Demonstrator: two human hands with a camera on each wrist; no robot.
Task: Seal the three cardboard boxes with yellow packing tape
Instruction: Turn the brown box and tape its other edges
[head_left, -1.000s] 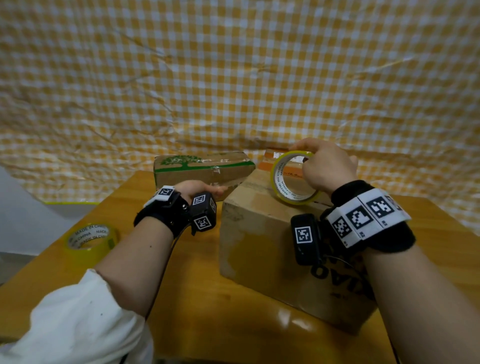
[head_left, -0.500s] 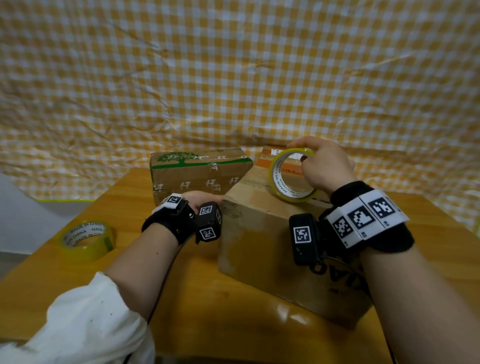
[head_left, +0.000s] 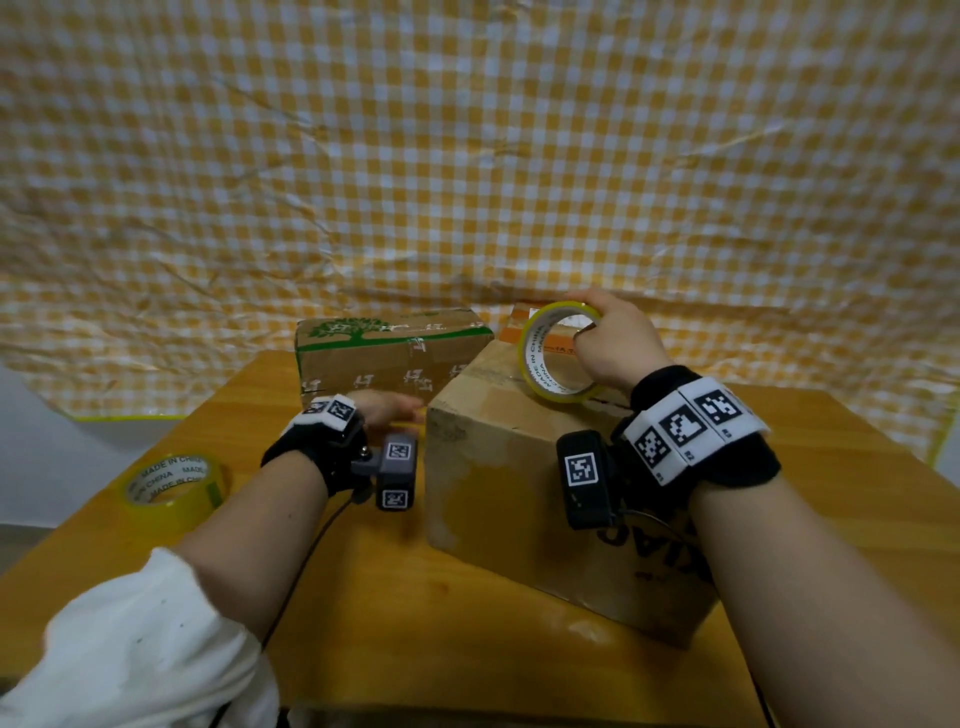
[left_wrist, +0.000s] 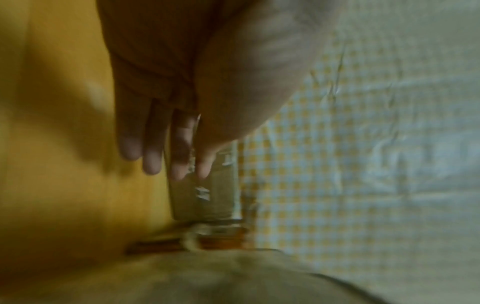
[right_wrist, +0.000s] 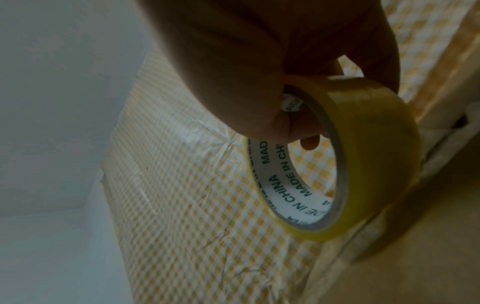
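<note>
Three boxes: big box, green box, orange box. Two rolls: right hand grips roll; spare roll lower left; left hand flat, fingers straight.

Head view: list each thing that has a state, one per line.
Big box: flaps down, upright.
Green-printed box: closed.
Tape roll: on edge on the big box, held by right hand.
Spare roll: flat on table.
Left hand: fingers straight, holds nothing.
</note>
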